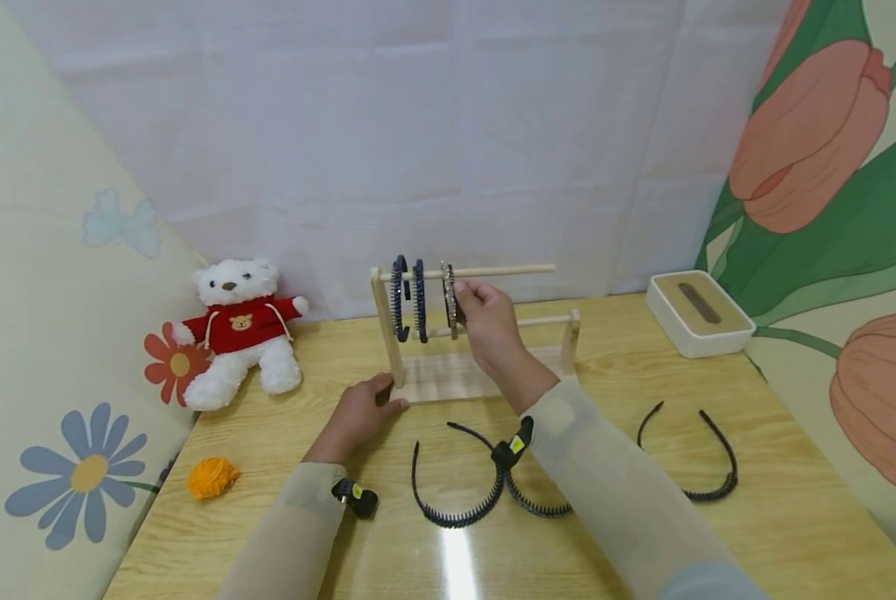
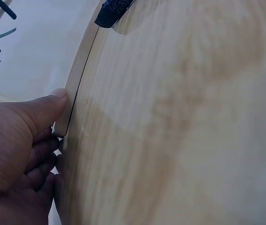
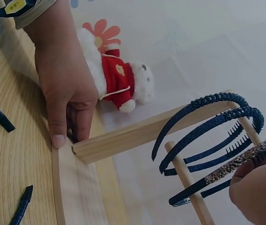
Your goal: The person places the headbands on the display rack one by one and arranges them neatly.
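Note:
My right hand (image 1: 493, 325) pinches a headband with sparkly stones (image 1: 449, 296) that hangs over the upper rod (image 1: 508, 271) of a wooden rack (image 1: 448, 383). To its left on that rod hang two dark toothed headbands (image 3: 184, 112). With the thumb on the edge and the fingers bent around the corner, my left hand (image 1: 361, 417) grips the rack's base (image 2: 79, 75) beside the left post (image 3: 123, 140). In the right wrist view, the sparkly headband's lower ends pass either side of the lower rod (image 3: 184, 178).
Dark headbands lie on the table in front, one at left (image 1: 455, 521), one partly under my right forearm (image 1: 538, 507), one at right (image 1: 718, 496). A white bear (image 1: 245, 325) sits back left, above an orange ball of yarn (image 1: 213, 477). A white box (image 1: 698, 317) stands back right.

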The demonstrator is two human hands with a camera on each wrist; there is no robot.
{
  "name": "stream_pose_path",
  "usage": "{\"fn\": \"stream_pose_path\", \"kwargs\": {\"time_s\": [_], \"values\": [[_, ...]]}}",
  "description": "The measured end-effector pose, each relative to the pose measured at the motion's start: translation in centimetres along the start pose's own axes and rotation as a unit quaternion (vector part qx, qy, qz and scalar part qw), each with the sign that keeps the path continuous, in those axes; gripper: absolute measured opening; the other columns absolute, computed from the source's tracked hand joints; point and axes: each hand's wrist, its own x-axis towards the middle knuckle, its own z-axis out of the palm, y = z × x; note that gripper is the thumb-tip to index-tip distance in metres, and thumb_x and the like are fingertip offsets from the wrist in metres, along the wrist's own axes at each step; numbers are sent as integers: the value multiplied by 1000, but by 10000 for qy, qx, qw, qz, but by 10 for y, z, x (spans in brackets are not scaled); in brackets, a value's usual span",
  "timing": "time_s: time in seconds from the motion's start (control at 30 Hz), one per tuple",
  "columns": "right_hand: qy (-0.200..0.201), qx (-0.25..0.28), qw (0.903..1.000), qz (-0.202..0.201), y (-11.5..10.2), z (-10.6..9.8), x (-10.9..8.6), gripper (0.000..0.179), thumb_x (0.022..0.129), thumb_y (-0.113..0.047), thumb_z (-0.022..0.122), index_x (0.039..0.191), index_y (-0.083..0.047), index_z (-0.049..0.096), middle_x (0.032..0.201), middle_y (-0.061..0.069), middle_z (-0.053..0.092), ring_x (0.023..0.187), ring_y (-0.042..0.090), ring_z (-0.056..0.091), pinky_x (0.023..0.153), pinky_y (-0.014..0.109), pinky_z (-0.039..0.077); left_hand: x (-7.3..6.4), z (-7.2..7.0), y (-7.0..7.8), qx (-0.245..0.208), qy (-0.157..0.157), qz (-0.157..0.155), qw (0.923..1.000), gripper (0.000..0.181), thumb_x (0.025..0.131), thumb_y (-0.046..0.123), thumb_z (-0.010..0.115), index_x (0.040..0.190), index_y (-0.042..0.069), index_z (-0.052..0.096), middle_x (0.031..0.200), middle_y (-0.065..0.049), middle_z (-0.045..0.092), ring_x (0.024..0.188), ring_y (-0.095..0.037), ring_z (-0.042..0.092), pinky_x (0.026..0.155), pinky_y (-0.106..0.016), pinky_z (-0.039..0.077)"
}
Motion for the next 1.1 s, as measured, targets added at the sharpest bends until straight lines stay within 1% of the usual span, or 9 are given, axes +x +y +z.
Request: {"fn": "stream_pose_path", "kwargs": {"time_s": [0.1,0.3,0.47,0.6,0.73,0.9,1.03,1.1], "values": [[-6,3,10000,20,0,0,1,24,113,-15,61,119,5,72,98,1,68,85,12,61,78,22,57,0,0,0,-13,-7,-15,10000,63,109,30,71,163,7,51,165,-23,51,154,-46,46,126,-63,39],[-52,-33,10000,37,1,-1,1,32,114,-17,60,129,11,68,98,1,67,84,12,59,73,21,54,1,0,-1,-23,3,0,10000,62,109,30,71,162,7,52,165,-23,52,154,-46,47,126,-63,40],[-26,-139,9999,34,2,-1,0,30,113,-17,61,127,9,69,96,2,67,80,12,57,68,21,52,1,1,-1,-25,5,13,10000,61,109,30,71,162,8,52,165,-22,52,154,-46,47,126,-64,39],[-13,-86,10000,-4,3,1,-1,29,113,-16,61,125,9,70,95,1,68,80,11,59,68,21,53,1,1,-1,-30,-7,17,10000,62,109,30,71,163,8,51,166,-22,51,155,-46,45,127,-63,38],[-45,-108,9999,-22,3,2,-1,33,114,-18,61,128,10,69,95,0,67,81,11,59,69,22,53,1,1,-1,-25,-6,-13,10000,63,109,31,71,164,8,50,167,-21,50,156,-46,44,128,-63,37],[-41,-243,9997,-34,3,2,-2,31,113,-19,64,126,8,71,94,1,67,83,12,60,74,25,55,1,1,-2,-22,-8,-13,10000,63,109,31,71,164,8,50,166,-21,51,156,-46,45,127,-63,38],[-104,-263,9996,-81,4,3,-1,30,112,-16,64,130,8,70,97,0,68,85,12,63,79,25,57,1,1,-1,-5,4,-10,10000,63,109,30,71,164,8,50,166,-21,51,156,-46,45,127,-63,38],[-130,-266,9995,-105,5,3,-1,29,112,-14,63,130,8,70,97,0,68,86,12,63,79,24,58,1,2,-1,2,10,-21,10000,63,109,30,71,164,9,50,167,-21,50,156,-46,45,127,-63,38]]}}
